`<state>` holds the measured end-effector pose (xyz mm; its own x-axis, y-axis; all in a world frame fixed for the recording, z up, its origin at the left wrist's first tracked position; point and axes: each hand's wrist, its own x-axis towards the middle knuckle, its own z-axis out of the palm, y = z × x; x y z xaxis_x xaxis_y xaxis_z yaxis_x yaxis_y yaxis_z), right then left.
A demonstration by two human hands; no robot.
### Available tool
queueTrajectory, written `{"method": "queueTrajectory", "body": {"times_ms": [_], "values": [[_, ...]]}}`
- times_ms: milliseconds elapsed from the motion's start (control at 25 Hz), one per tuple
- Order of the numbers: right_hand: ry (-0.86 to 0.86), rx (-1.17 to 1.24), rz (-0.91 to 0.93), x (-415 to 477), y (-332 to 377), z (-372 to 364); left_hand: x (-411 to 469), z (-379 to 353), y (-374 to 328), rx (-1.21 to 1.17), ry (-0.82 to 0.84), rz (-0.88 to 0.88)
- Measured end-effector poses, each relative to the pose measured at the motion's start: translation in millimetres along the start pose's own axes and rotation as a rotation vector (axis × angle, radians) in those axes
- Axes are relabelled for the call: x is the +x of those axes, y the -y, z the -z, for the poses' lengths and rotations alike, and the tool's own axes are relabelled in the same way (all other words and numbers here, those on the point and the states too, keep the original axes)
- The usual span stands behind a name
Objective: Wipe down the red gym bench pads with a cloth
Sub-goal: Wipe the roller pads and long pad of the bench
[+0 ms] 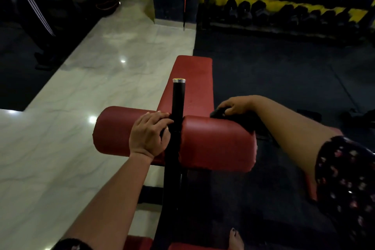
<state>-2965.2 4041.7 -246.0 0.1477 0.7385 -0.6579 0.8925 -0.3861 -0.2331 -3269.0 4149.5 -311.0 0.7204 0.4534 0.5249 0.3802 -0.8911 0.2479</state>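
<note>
Left hand (150,134) rests flat; right hand (236,105) curls fingers round cloth (220,112).

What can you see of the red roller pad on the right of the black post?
The right roller pad is a thick red cylinder with a smooth, leather-like cover. It lies horizontally, and its inner end meets the black post. The right hand holds a dark cloth against its far upper edge.

**Hands on the red roller pads**

The black post (178,99) stands between two red roller pads. Left of it, the left hand (149,134) rests on the left roller pad (113,130), fingertips touching the post. Right of it, the right hand (235,105) grips a dark cloth (218,112) against the right roller pad (217,142). The flat bench pad (192,75) lies beyond the post.
</note>
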Motion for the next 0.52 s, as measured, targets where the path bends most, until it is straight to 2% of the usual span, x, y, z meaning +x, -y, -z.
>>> {"method": "queueTrajectory", "body": {"times_ms": [160, 280, 520], "values": [[-0.025, -0.065, 0.152, 36, 52, 3, -2, 1, -1, 0.015, -0.019, -0.011], [-0.136, -0.072, 0.196, 42, 76, 3, -1, 2, -1, 0.027, 0.001, 0.004], [-0.366, -0.284, 0.254, -3, 86, -10, -2, 5, -3, 0.025, 0.024, 0.014]]}}
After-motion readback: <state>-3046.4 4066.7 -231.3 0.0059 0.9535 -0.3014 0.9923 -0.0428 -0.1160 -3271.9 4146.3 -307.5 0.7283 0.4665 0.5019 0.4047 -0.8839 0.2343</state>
